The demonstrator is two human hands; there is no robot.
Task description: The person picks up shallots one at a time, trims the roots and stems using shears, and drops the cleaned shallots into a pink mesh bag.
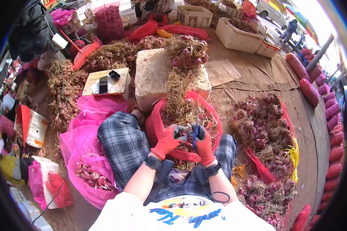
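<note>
Blue-handled scissors point(195, 135) sit clamped in the right hand point(204, 144), beside the curled left hand point(168, 141), whose hold is unclear, over red netting point(153, 124).

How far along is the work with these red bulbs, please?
Seemingly done: the loose bulbs without long stems in the pink mesh bag. In hand: the right hand holds blue-handled scissors over the red mesh bag; what the left hand has is unclear. Apparently left: the stringy bunch on the pale block and the large heap at right, so probably much remains.
</note>
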